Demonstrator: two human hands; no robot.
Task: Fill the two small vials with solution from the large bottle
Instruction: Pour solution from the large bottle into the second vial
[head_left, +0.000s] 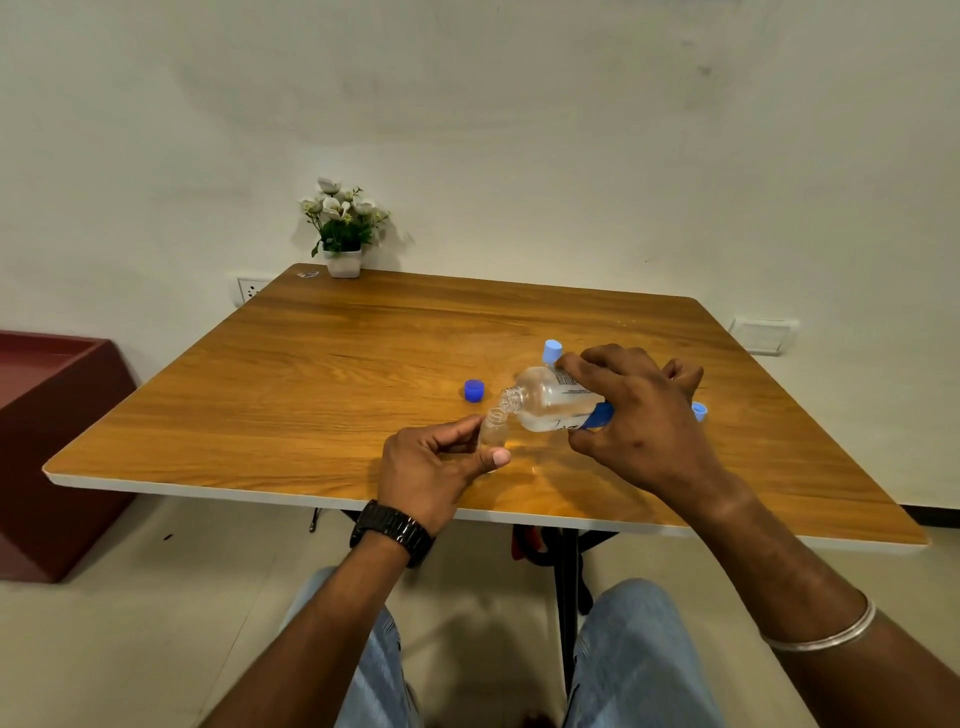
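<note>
My right hand (636, 415) grips the large clear bottle (545, 397), tipped on its side with its open neck pointing left and down. Clear liquid lies inside it. Its mouth sits just above the open top of a small clear vial (493, 428), which stands on the wooden table (311, 364), held between the thumb and fingers of my left hand (431, 467). A dark blue cap (474, 390) lies on the table left of the bottle. A light blue capped top (551, 352), perhaps the second vial, shows behind the bottle. Another light blue cap (700, 411) peeks out right of my right hand.
A small white pot of artificial flowers (343, 228) stands at the table's far left corner against the wall. A dark red box (52, 415) sits on the floor to the left. My knees are under the table's near edge.
</note>
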